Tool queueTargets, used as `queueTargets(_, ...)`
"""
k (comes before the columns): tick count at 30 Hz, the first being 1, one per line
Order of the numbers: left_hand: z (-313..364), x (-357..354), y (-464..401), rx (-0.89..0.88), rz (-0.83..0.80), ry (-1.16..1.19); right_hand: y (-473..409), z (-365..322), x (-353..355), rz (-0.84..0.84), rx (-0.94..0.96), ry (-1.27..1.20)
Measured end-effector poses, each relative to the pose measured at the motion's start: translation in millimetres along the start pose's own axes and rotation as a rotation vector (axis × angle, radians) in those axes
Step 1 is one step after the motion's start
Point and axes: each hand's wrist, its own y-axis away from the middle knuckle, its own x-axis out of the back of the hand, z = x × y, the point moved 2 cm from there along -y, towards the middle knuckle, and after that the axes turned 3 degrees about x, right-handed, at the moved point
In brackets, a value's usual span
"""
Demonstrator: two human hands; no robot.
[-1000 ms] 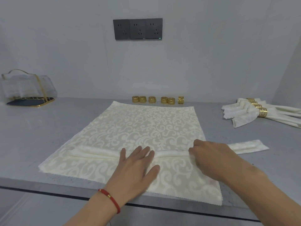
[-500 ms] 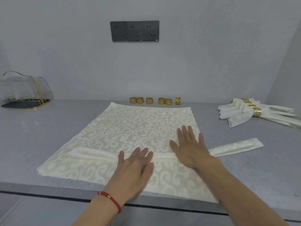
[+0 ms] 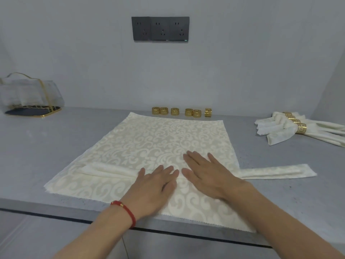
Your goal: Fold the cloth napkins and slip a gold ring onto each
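Cream damask napkin lies spread flat at the middle of the grey counter, its pinked near hem just inside the counter's front edge. A narrow folded band crosses it near that hem, and the band's end runs out past the napkin's right side onto bare counter. Left hand and right hand press palm-down side by side on the band, fingers straight, gripping nothing. Six loose gold rings stand in a row at the back edge, just beyond the napkin's far hem. Finished ringed napkins lie toward the right back corner. A wire holder sits at the left back corner. Open counter flanks the napkin left and right. A dark socket panel is set in the pale wall.
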Motion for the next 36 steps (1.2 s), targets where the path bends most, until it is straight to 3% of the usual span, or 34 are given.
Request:
queueTargets(2, -1, 14, -5, 0.025, -0.039, 0.066, -1, 4, -5, -0.010, -0.018, 0.000)
queueTargets(6, 4, 35, -25, 0.061, 0.251, 0.188, -2, 4, -4, -0.053, -0.037, -0.035)
queueTargets(11, 9, 34, -42, 0.040, 0.066, 0.148, -4, 6, -5, -0.064, -0.075, -0.199)
queueTargets(16, 8, 51, -60, 0.141, -0.159, 0.052, -6, 10, -7, -0.090, -0.058, -0.171)
queueTargets(22, 13, 63, -70, 0.120, -0.447, -0.130, -7, 9, -7, -0.084, -0.052, -0.158)
queueTargets(29, 23, 62, -72, 0.130, -0.514, -0.267, -6, 8, -6, -0.086, -0.058, -0.145)
queueTargets(34, 33, 61, -73, 0.110, -0.449, -0.423, -6, 8, -7, -0.087, -0.066, -0.105)
queueTargets(36, 39, 64, -70, 0.141, -0.504, -0.348, -6, 7, -6, -0.089, -0.078, -0.085)
